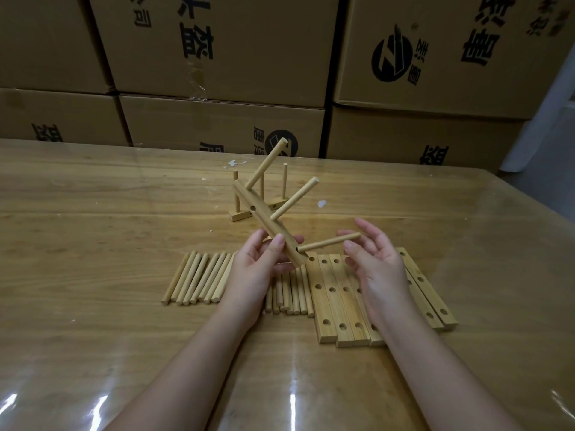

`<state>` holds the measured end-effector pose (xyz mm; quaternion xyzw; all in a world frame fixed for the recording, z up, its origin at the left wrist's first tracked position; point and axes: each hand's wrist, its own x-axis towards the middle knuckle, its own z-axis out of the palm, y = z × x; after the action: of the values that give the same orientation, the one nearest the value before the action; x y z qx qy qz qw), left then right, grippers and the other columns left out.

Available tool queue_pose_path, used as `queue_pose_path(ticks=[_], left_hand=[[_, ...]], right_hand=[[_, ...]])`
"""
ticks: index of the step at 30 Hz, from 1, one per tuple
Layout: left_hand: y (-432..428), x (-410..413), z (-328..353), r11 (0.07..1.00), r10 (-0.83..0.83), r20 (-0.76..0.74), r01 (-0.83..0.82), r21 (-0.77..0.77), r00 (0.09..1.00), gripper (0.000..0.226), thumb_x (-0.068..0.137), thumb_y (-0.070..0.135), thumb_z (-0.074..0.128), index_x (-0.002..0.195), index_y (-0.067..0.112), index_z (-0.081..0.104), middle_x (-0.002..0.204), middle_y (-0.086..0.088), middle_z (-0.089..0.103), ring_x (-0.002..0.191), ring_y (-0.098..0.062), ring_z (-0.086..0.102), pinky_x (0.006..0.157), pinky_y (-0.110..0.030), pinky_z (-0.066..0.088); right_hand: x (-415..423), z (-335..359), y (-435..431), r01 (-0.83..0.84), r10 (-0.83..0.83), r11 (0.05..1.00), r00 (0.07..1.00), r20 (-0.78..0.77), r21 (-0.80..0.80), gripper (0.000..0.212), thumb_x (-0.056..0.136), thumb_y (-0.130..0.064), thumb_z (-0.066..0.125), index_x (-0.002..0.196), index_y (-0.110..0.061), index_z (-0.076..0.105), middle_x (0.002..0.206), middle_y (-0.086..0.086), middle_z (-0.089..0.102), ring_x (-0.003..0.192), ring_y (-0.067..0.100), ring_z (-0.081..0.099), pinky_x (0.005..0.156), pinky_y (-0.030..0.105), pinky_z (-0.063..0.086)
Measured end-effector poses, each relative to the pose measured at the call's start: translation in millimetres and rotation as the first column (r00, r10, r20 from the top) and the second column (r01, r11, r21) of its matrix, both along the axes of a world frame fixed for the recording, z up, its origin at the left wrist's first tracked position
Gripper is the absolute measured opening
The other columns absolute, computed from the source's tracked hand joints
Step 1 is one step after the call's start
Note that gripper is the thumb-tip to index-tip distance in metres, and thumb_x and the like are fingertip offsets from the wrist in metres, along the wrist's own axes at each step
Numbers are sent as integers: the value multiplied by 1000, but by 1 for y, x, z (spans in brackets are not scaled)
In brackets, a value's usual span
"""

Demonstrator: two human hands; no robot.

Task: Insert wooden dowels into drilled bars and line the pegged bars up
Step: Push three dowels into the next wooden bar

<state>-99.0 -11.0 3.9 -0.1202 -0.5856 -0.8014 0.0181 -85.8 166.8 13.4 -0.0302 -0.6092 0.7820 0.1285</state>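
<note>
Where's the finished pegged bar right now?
Head view: the finished pegged bar stands on the table, centre, just behind the bar that the left hand holds, towards the cardboard boxes.

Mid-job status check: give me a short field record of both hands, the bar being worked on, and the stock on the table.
left hand: grips held bar near its lower end
right hand: pinches third dowel's outer end
held bar: tilted, off the table, two dowels seated
third dowel: tip at the lowest hole, depth unclear
pegged bar: stands behind, dowels upright
loose dowels: row lying under left hand
drilled bars: flat, side by side, holes empty
</note>
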Motion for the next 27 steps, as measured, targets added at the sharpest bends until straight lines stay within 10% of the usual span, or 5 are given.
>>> queue_pose_path(ticks=[27], left_hand=[[-3,-2,-5,1000,-16,6,16,19,1000,36,83,31,63,117,19,61,104,-9,73,95,-24,70,69,-21,54]], right_hand=[[3,2,-2,-33,39,995,998,-55,91,26,92,-11,54,109,-29,64,104,-7,71,97,8,66,84,31,50]])
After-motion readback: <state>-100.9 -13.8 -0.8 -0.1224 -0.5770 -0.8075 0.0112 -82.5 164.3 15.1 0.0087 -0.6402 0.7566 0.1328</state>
